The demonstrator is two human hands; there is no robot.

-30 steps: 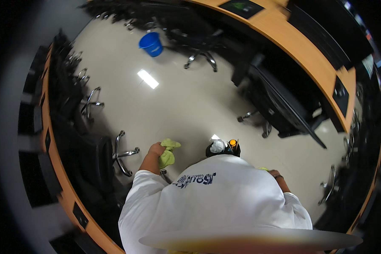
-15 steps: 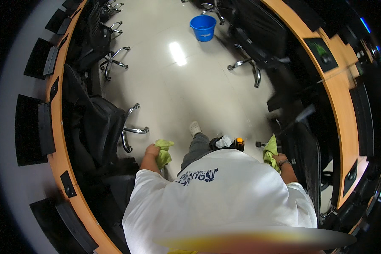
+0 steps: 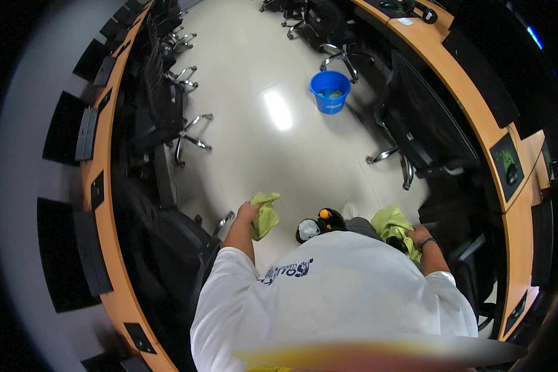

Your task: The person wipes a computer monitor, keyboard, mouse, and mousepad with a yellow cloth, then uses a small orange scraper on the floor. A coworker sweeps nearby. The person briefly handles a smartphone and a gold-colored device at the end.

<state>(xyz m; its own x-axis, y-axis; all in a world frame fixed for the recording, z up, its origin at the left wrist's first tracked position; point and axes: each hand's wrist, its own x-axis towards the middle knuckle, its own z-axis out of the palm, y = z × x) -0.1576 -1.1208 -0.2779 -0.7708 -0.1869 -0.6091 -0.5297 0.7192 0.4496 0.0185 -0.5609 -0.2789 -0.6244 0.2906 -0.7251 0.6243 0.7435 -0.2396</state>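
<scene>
My left hand [image 3: 248, 212] is closed on a lime-green cloth [image 3: 266, 217] that hangs from it above the pale floor, beside the left row of chairs. On the other side, my right hand [image 3: 419, 236] grips a second green cloth [image 3: 391, 222], bunched up and hanging in front of the fingers. Something dark shows against this cloth's lower part; I cannot make out what it is. At my waist, between the hands, a black pouch [image 3: 332, 218] carries an orange-topped item and a whitish one.
A blue bucket [image 3: 330, 93] with greenish cloths inside stands on the floor ahead, right of centre. Black wheeled chairs [image 3: 425, 118] line both sides. Long wooden desks [image 3: 121, 273] bear monitors [image 3: 66, 129], mouse pads [image 3: 507, 164] and a headset [image 3: 425, 12].
The bucket and chairs appear nearer, as I have moved forward along the aisle. Both cloths are still in my hands; the right one now spreads wider.
</scene>
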